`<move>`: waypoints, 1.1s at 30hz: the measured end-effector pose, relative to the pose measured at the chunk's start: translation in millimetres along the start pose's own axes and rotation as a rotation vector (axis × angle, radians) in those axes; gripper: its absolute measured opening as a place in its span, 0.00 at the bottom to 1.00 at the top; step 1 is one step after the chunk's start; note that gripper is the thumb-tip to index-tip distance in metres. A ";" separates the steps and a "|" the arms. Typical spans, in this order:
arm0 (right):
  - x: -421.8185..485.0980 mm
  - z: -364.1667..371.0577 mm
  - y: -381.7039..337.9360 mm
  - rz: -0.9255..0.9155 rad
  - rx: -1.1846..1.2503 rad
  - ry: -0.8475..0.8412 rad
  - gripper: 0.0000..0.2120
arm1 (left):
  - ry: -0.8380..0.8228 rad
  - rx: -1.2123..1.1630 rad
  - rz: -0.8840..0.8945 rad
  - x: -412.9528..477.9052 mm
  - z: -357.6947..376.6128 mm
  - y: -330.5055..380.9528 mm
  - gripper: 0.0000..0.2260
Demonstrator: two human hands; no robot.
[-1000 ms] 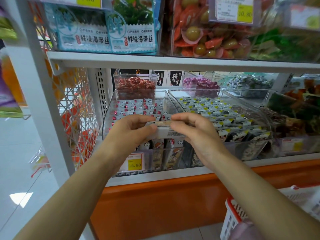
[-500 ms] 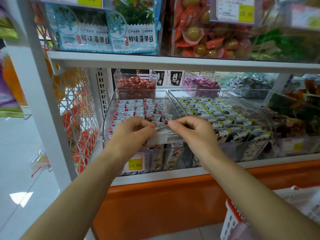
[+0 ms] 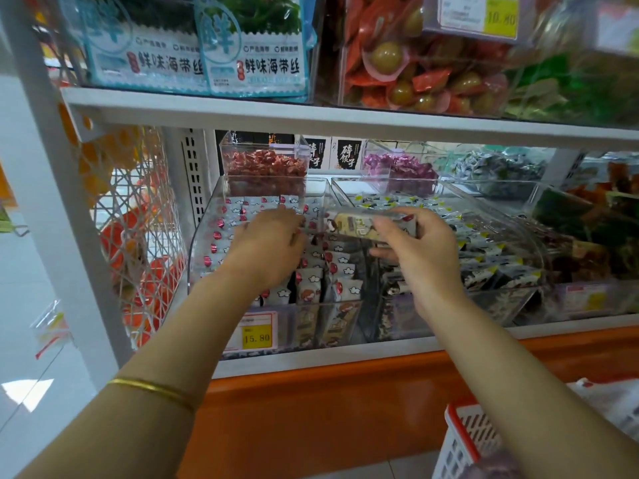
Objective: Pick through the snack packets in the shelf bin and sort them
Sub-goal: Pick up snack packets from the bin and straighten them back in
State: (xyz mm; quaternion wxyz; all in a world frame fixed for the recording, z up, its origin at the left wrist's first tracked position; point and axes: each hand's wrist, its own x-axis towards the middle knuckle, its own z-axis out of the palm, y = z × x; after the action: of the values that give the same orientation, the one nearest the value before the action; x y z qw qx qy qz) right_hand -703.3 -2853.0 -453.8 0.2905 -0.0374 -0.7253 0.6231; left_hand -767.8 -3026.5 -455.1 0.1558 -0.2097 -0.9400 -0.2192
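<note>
We read "15.80" on the yellow price tag (image 3: pixel 256 336) on the front of the clear left bin (image 3: pixel 197 271), and "10.80" on a second tag (image 3: pixel 499 17) on the shelf above. Up there, two blue-and-white bags (image 3: pixel 257 63) carry the print 鲜味海带丝. Behind the bins, black boxes (image 3: pixel 349 154) show 碎银子.

The right hand (image 3: pixel 420 252) pinches a snack packet (image 3: pixel 363 224), with its fingers curled over the top edge and the thumb beneath. It holds the packet level in the air, above the place where the left bin meets the right bin (image 3: pixel 541 261). The print on this packet is too blurred for us to read.

The left hand (image 3: pixel 266 248) reaches palm down into the left bin, its fingers loosely stretched over the white packets (image 3: pixel 342 261) marked with red dots and clouds. We see nothing gripped in it, and it hides the middle rows. A gold bangle (image 3: pixel 152 388) circles that forearm.

A small box of red sweets (image 3: pixel 264 164) stands at the back of the left bin, above the packets, with purple sweets (image 3: pixel 397 165) further right. A white wire rack (image 3: pixel 138 209) hangs on the left of the shelf, and a red-rimmed basket (image 3: pixel 463 440) sits low on the right.
</note>
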 end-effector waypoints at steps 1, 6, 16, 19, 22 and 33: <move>2.4 0.3 0.4 -0.001 -0.001 0.020 0.09 | -0.088 0.120 0.026 6.2 6.6 -1.9 0.15; 9.1 7.9 1.6 -0.020 0.050 0.043 0.10 | -0.341 0.362 0.064 20.3 31.4 -8.2 0.24; 51.6 53.8 -7.0 -0.345 -0.388 -0.142 0.12 | -0.354 0.307 0.105 1.4 16.6 -14.3 0.21; 66.4 73.5 -5.4 -0.358 -0.617 -0.340 0.14 | -0.320 0.249 0.082 -5.8 12.0 -12.9 0.19; 73.6 86.1 -1.1 -0.374 -0.868 -0.516 0.18 | -0.295 0.198 0.084 -11.9 8.8 -10.7 0.17; 87.3 98.4 -1.3 -0.264 -1.234 -0.944 0.18 | -0.176 0.064 -0.017 -16.3 -22.4 -20.4 0.12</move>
State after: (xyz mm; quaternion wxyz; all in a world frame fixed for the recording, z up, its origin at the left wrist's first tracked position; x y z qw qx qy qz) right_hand -821.2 -2903.8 -425.2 -0.0499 0.1629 -0.9852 0.0181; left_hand -758.7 -3059.1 -449.3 0.0771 -0.2149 -0.9584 -0.1713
